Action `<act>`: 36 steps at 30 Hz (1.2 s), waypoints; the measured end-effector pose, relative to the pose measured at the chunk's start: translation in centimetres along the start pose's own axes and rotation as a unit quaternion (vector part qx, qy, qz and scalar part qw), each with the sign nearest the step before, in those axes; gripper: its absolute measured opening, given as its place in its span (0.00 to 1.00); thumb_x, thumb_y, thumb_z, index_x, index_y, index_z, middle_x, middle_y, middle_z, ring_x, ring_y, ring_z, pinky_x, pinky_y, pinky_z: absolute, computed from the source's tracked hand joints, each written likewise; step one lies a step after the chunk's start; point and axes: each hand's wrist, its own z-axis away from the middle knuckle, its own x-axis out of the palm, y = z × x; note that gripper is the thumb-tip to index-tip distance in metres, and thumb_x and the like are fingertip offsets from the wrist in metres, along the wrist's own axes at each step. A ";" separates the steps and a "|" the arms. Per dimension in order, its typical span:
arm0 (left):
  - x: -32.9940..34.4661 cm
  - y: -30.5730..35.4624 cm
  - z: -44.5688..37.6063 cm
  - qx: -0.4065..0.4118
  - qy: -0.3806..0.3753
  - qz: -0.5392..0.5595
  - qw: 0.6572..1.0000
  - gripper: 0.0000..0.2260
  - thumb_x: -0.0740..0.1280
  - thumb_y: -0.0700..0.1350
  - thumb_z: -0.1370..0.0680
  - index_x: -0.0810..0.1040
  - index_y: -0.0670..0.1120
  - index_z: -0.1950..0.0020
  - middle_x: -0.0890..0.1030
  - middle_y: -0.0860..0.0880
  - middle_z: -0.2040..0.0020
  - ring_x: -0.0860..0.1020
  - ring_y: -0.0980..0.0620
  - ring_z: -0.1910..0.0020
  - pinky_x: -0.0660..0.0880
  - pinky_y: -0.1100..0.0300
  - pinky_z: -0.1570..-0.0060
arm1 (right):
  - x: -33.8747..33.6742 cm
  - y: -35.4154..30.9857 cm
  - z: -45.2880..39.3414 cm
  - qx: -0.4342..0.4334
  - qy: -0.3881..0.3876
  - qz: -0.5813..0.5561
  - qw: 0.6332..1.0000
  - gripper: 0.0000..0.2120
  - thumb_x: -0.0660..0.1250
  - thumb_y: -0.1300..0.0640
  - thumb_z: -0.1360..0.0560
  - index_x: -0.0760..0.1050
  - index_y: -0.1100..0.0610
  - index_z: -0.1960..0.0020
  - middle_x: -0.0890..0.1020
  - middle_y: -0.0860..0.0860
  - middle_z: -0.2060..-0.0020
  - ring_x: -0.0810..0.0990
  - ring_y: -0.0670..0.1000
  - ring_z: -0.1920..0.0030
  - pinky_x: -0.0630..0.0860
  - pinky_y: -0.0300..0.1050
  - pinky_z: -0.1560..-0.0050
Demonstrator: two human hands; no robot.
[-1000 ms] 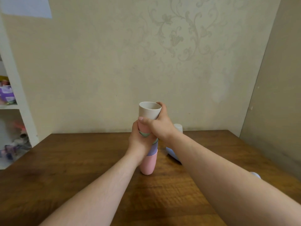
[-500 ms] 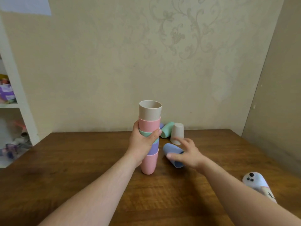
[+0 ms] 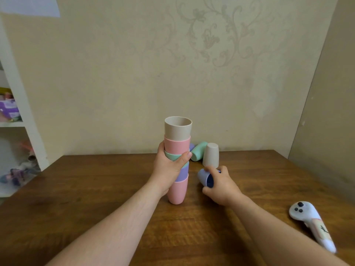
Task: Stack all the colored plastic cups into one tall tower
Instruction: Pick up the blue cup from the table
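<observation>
Blue cup [image 3: 206, 178], at 3 o'clock of your tower [image 3: 177, 160], is now clamped in right-hand fingers [image 3: 212, 168]; left hand [image 3: 169, 167] stays clamped on the tower.

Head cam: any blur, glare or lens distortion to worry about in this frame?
Head view: soft, even light and no glare on the table; wide-angle bending at the edges, so the shelf post leans; the cup stack is sharp, while the white controller smears toward its lower end.
</observation>
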 end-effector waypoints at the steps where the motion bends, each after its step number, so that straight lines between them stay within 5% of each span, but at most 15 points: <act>1: 0.0 0.0 0.0 0.001 -0.002 -0.001 1.000 0.29 0.83 0.49 0.26 0.75 0.55 0.28 0.86 0.54 0.39 0.86 0.52 0.40 0.84 0.53 0.43 | -0.9 -0.2 -0.3 0.012 0.005 -0.015 1.000 0.35 0.74 0.46 0.27 0.62 0.41 0.26 0.65 0.50 0.33 0.76 0.56 0.39 0.81 0.54 0.41; 7: 0.0 -0.1 -0.1 0.005 -0.005 0.006 1.000 0.27 0.83 0.47 0.25 0.75 0.54 0.29 0.87 0.54 0.40 0.86 0.53 0.42 0.82 0.58 0.48 | -3.6 -0.4 -1.5 0.026 0.042 -0.069 0.996 0.45 0.79 0.46 0.31 0.58 0.50 0.23 0.75 0.53 0.33 0.77 0.56 0.38 0.78 0.53 0.42; 12: 0.1 0.0 0.0 0.006 -0.002 0.005 1.000 0.23 0.82 0.45 0.24 0.76 0.59 0.37 0.87 0.59 0.45 0.87 0.65 0.50 0.81 0.66 0.53 | -1.9 -0.1 -1.2 0.078 0.036 -0.164 0.983 0.37 0.80 0.42 0.31 0.65 0.50 0.31 0.77 0.51 0.38 0.79 0.55 0.43 0.82 0.54 0.46; 15: 0.1 -0.1 0.1 0.009 0.002 0.012 1.000 0.22 0.82 0.43 0.24 0.76 0.58 0.38 0.88 0.60 0.48 0.87 0.66 0.52 0.81 0.67 0.54 | -0.7 0.1 -0.6 0.086 0.061 -0.220 0.970 0.39 0.80 0.42 0.31 0.65 0.49 0.27 0.77 0.50 0.37 0.79 0.56 0.41 0.81 0.52 0.47; 18: 0.1 0.1 0.0 0.015 0.007 0.009 1.000 0.30 0.85 0.44 0.27 0.75 0.59 0.32 0.88 0.59 0.44 0.87 0.63 0.48 0.82 0.63 0.50 | -0.1 0.1 -0.4 0.080 0.085 -0.233 0.966 0.39 0.81 0.42 0.31 0.66 0.48 0.28 0.78 0.51 0.37 0.79 0.55 0.42 0.81 0.52 0.47; 23: 0.0 2.1 -1.2 0.019 0.023 -0.014 0.999 0.56 0.86 0.61 0.40 0.62 0.61 0.16 0.83 0.56 0.30 0.84 0.53 0.34 0.83 0.48 0.37 | 0.0 0.3 -0.6 0.080 0.067 -0.261 0.960 0.41 0.83 0.43 0.32 0.65 0.47 0.27 0.77 0.49 0.36 0.78 0.54 0.39 0.82 0.56 0.41; 31: 0.7 3.2 -2.3 0.021 0.027 -0.036 0.999 0.27 0.82 0.58 0.34 0.78 0.56 0.39 0.88 0.53 0.46 0.88 0.49 0.46 0.85 0.44 0.43 | 0.7 0.3 -0.6 0.085 0.081 -0.328 0.937 0.47 0.81 0.38 0.31 0.60 0.43 0.21 0.73 0.44 0.34 0.76 0.56 0.33 0.79 0.57 0.36; 36: 0.6 3.0 -1.9 0.032 0.039 -0.016 0.999 0.26 0.81 0.61 0.34 0.78 0.60 0.39 0.88 0.55 0.44 0.87 0.51 0.44 0.85 0.46 0.42 | -5.6 -4.6 -1.8 0.016 0.179 -0.462 0.868 0.37 0.80 0.43 0.28 0.67 0.47 0.26 0.78 0.47 0.34 0.79 0.51 0.40 0.76 0.48 0.45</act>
